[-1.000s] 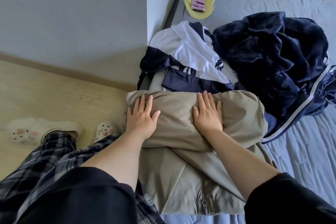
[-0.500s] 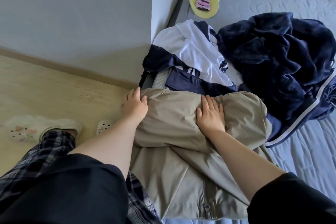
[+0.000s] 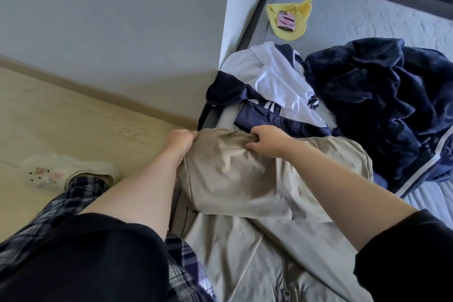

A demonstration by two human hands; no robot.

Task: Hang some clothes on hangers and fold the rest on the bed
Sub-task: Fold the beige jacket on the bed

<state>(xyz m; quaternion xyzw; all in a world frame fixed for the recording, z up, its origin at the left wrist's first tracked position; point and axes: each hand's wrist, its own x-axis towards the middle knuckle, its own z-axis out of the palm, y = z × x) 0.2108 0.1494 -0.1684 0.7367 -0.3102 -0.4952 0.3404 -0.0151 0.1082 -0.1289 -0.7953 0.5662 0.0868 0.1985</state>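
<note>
Head view: a beige jacket (image 3: 245, 179) lay on the near-left corner of the bed (image 3: 355, 14), its upper part folded back over itself into a thick roll. Its lower part ran toward the camera and was cut off by the bottom edge of the frame, where a zipper pull (image 3: 285, 293) was just visible. The left hand (image 3: 180, 141) was curled into a fist at the left end of the fold and pinched the fabric; its fingertips were hidden behind the knuckles and the cloth. The right hand (image 3: 268, 141) gripped the far edge of the fold, with the fingers hooked into the fabric and partly buried in it and the thumb underneath. Both forearms were bare; black sleeves (image 3: 404, 252) covered the upper arms and blocked the lower corners of the view. Just beyond the jacket and touching it lay a white and navy garment (image 3: 274, 81), crumpled so that its type could not be determined. To its right was a heap of dark navy fleece (image 3: 380, 95), cut off by the right edge of the frame. Farther up the bed, well apart, a small pink item (image 3: 285, 19) rested on a yellow cloth (image 3: 291, 33); its details were too small to read. On the wooden floor (image 3: 61, 117) at left, a pale slipper (image 3: 61, 171) was partly covered by a plaid trouser leg (image 3: 81, 186).
</note>
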